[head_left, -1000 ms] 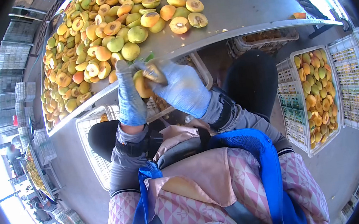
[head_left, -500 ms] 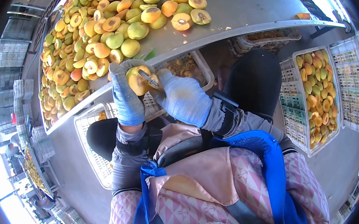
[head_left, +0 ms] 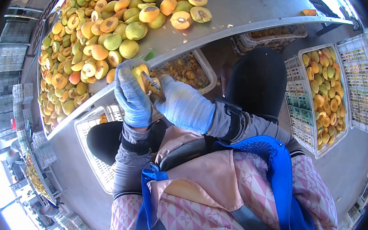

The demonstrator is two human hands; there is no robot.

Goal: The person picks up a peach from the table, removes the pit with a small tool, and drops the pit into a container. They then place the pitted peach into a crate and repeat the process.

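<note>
In the head view, my left hand (head_left: 131,93), in a pale blue work glove, is closed around a yellow apricot (head_left: 140,73) just below the table edge. A cut face of the fruit turns toward my right hand (head_left: 186,105). That hand, gloved alike, grips a small metal pitting tool (head_left: 150,80), its tip against the fruit's cut flesh. The right fingers hide most of the tool's handle. Beyond both hands, a heap of whole and halved apricots (head_left: 112,41) covers the left part of the metal table (head_left: 244,7).
Under the table edge stands a white crate (head_left: 210,70) holding brown pits or scraps. Another white crate (head_left: 90,146) is beside my left knee. At right, a crate of apricots (head_left: 326,97) stands among more crates (head_left: 360,84). My knees (head_left: 258,83) flank the work.
My left hand has turned the apricot, so its cut side faces right more. The metal tool has tilted with my right hand, still at the fruit. The view has shifted slightly.
</note>
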